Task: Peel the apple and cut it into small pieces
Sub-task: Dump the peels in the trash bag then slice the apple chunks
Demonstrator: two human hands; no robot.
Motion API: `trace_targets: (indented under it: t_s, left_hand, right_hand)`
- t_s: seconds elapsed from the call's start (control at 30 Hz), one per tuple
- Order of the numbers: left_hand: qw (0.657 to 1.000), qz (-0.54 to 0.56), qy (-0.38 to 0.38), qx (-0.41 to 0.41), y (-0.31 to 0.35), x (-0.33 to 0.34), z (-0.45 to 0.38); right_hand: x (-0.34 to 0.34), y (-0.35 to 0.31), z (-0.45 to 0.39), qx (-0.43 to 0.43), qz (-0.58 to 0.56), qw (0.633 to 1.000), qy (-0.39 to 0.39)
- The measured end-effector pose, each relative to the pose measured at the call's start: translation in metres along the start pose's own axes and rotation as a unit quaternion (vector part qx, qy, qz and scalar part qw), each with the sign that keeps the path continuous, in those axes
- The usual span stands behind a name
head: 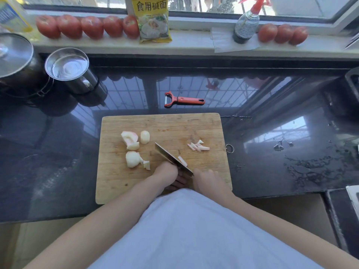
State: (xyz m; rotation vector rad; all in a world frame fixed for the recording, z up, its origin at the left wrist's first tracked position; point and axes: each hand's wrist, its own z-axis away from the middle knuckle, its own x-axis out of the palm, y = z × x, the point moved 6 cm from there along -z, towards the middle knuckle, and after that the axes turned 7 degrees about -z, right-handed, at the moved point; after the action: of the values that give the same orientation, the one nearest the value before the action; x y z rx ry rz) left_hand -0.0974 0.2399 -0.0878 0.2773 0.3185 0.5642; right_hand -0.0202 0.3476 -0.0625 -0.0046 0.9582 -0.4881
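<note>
My right hand (208,180) is wrapped round the handle of the knife (171,158). The blade points away from me and to the left, with its edge down on the cutting board (161,123). My left hand (168,172) sits right up against the left side of the blade, fingers curled down. I think it is holding a bit of apple under there, but the piece is hidden, so I cannot tell for sure. One thin apple slice (182,161) leans on the right side of the blade.

The big peeled apple chunks (134,146) lie to the left of the knife, nearer my left hand, so that hand should fetch the next one. The little cut sticks (198,146) lie in a small heap off to the right, well away from the blade. Nothing stands between my hands and the chunks.

The red peeler (183,100) rests on the dark bench (58,152) past the board. Two metal pots (66,68) stand at the far left. Tomatoes (87,27) line the windowsill, with a yellow bag (153,20) and a spray bottle (246,26).
</note>
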Motion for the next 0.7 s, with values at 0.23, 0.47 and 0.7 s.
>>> trace_targets:
  t_s: [0.23,0.47,0.7]
  left_hand:
    - [0.996,0.043,0.033,0.071,-0.017,-0.019,-0.004]
    - [0.984,0.142,0.080,0.073,-0.045,-0.059,0.004]
    - [0.976,0.166,0.087,0.112,-0.025,-0.063,0.015]
  right_hand:
    - [-0.019,0.033,0.022,-0.016,-0.153,0.976,0.157]
    - [0.003,0.033,0.017,-0.038,-0.115,0.991,0.056]
    - [-0.030,0.084,-0.006,0.023,-0.051,0.986,0.159]
